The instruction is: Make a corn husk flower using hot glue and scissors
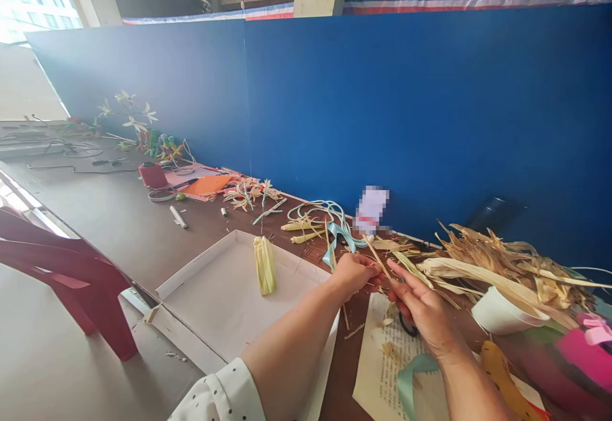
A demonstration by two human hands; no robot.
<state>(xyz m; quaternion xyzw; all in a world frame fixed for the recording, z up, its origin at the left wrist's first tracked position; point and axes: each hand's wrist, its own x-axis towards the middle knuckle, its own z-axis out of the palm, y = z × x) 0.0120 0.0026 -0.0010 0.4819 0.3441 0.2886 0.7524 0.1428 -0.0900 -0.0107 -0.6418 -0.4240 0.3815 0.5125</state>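
My left hand (356,275) and my right hand (421,312) come together over the table's near right part. A narrow strip of dried corn husk (375,254) slants up between them. My left fingertips pinch it near its lower end. My right thumb and fingers close on the same end, with the index finger stretched along it; the exact grip is partly hidden. Beneath my right hand lie a printed sheet (377,357), a black scissors handle (408,326) and a pale blue ribbon (406,386). A folded yellow-green husk piece (264,266) rests in the white box lid (205,306).
Dried husks (507,258) are heaped at right behind a white paper cup (507,311). A blue partition (406,102) closes off the table's back. Husk flowers (248,194), a red thread spool (153,175) and orange paper (206,185) lie further left. A red chair (90,274) stands at left.
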